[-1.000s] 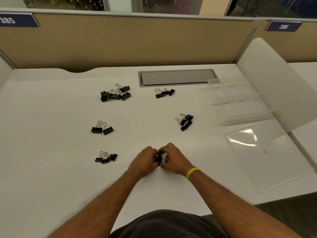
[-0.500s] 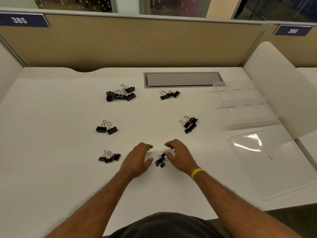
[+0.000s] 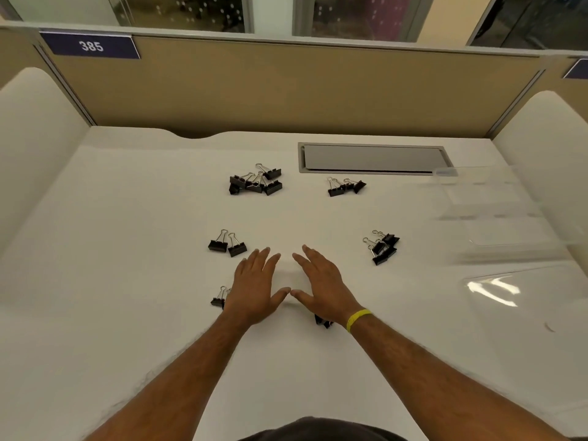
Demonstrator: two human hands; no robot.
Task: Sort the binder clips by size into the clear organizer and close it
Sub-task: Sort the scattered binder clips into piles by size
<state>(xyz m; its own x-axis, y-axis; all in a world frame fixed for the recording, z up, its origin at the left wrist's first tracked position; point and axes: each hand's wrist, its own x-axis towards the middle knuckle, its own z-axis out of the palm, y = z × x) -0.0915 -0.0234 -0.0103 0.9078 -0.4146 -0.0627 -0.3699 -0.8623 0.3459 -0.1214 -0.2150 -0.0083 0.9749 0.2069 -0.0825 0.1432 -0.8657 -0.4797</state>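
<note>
Both hands have let go of the little cluster of binder clips (image 3: 323,322) they were bunched around a second ago and have slid forward past it. The cluster now shows only at the right wrist, just beside the yellow wristband (image 3: 358,318).

The left hand (image 3: 254,289) and right hand (image 3: 321,288) lie palm-down side by side, fingers straight and spread, thumbs nearly meeting, holding nothing.

Five other groups of clips lie on the white desk (image 3: 127,249) around the hands:
- a pair (image 3: 227,245) at 11 o'clock
- a larger heap (image 3: 256,183) at 12 o'clock, farther off
- a small row (image 3: 346,186) at 1 o'clock
- a bunch (image 3: 381,247) at 2 o'clock
- a few clips (image 3: 219,297) at 9 o'clock, partly hidden by the left hand

The clear organizer (image 3: 496,214) sits well apart at 2 o'clock, at the desk's right edge. No clips are visible inside it, and its lid (image 3: 541,313) lies open and flat on the near side. A grey cable hatch (image 3: 372,159) is set into the desk at 12 o'clock, in front of the beige partition with its "385" label (image 3: 90,46).
</note>
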